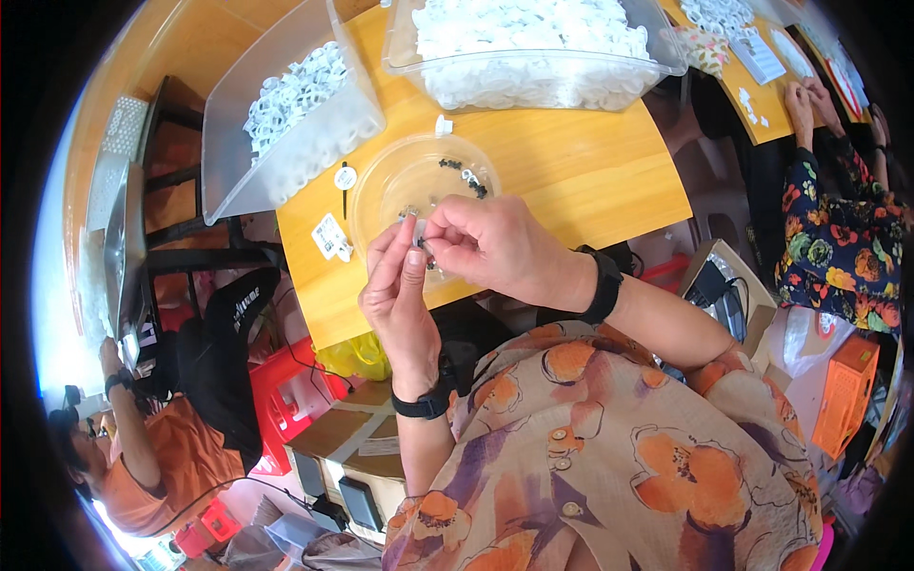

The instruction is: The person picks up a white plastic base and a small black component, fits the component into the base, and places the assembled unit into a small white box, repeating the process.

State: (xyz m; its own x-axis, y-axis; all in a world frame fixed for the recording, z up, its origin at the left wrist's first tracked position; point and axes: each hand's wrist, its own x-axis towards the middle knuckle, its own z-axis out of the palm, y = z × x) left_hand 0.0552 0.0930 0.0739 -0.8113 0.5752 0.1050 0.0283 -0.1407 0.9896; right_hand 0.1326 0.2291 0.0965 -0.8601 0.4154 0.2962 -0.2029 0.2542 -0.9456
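Note:
My left hand (398, 300) pinches a small white plastic part (419, 228) between thumb and fingers. From the right, my right hand (495, 243) meets it, thumb and forefinger closed on a tiny dark piece pressed against the white part; the fingers cover most of both. Both hands are over the near side of a round, shallow clear plastic bowl (373, 181). Inside the bowl lie small black pieces (449, 164) and a few pale ones. On the table left of the bowl are a round white tag with a black stem (345, 178) and a flat white piece (331, 238).
Two clear bins, one on the left (224, 152) and one at the back (533, 68), hold many white plastic parts. A small white part (444, 126) lies behind the bowl. Other people work at left and far right. A cardboard box (752, 295) stands right of the wooden table (590, 181).

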